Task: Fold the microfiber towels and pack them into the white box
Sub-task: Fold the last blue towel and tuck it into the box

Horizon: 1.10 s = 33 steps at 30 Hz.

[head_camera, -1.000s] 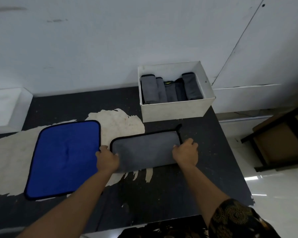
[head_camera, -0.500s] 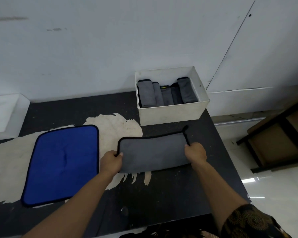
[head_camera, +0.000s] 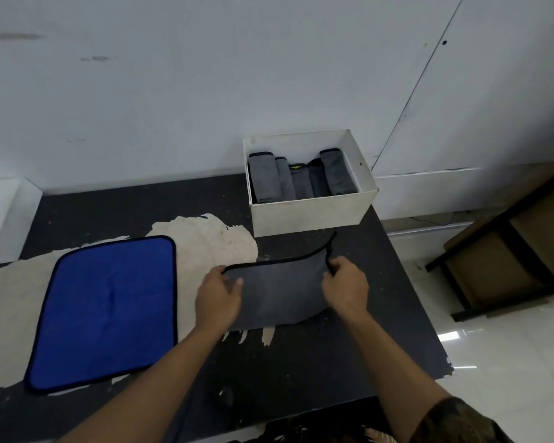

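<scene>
The grey microfiber towel (head_camera: 279,292) lies on the bench (head_camera: 301,362) just in front of the white box (head_camera: 311,209), its far edge lifted and bowed. The left hand (head_camera: 219,297) pinches its left edge; the right hand (head_camera: 344,287) has curled fingers (head_camera: 339,266) gripping the black-trimmed right corner. For a clean fold, the two ends should meet squarely, trim on trim, then be pressed flat, narrow enough to stand beside the folded towels (head_camera: 301,180) in the box. The blue towel (head_camera: 106,308) lies flat, well left.
</scene>
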Tool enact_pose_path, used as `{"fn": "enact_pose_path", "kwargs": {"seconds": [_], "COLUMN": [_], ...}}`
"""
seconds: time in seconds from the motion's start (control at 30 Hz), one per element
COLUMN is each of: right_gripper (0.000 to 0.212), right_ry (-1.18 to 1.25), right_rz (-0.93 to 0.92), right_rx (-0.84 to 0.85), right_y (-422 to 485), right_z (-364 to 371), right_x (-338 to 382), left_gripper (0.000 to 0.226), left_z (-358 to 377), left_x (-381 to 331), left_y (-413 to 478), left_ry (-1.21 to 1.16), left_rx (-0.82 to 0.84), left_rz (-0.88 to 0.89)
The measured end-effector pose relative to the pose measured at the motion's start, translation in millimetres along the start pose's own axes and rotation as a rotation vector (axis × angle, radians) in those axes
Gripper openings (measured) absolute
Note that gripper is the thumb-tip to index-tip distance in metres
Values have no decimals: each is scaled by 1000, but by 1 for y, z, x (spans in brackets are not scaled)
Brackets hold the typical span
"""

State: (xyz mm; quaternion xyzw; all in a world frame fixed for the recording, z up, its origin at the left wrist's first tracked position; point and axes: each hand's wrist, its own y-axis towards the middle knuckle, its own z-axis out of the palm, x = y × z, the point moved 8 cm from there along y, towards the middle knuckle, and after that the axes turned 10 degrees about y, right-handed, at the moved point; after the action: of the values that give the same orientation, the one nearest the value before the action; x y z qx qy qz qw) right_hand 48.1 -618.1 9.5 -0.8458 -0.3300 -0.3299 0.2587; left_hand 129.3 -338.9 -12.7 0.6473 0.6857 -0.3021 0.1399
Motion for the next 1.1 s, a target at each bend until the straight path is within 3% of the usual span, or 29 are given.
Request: {"fn": "enact_pose_path", "kwargs": {"seconds": [0.13,0.2,0.27,0.4,0.57,0.67,0.87,1.0,1.1], "right_gripper": [18,18,20,27,52,52,48,48,53], "right_ry": [-2,-21,-48,-161,-303,-351,-344,-342,-358], "right_rz": [-283,-406,-490,-570,-432,-387,-364,-377,-430], "right_rx": [42,95,139,156,166,183,267,302,332], "right_y": [-42,-61,-75,-92,-79,-71,-66,-73,-74], "right_z": [28,45,60,79,86,92,109,116,117], "right_x": [55,74,80,76,44,31,13,2,3], "left_gripper": [52,54,44,14,24,28,22,51,62], "left_z": [46,55,55,39,17,8,3,20,24], "left_x": [-38,-48,-45,-25,-4,7,42,62,66], "left_y": [-12,-16,-13,1,9,17,27,21,23], "left_ry": [-571,-660,-635,-621,-465,-381,-279,-322,-279], "left_rx": [503,627,590,367,214,169,155,347,385], "left_rz": [-231,-272,-283,-295,-271,-266,-268,-267,-212]}}
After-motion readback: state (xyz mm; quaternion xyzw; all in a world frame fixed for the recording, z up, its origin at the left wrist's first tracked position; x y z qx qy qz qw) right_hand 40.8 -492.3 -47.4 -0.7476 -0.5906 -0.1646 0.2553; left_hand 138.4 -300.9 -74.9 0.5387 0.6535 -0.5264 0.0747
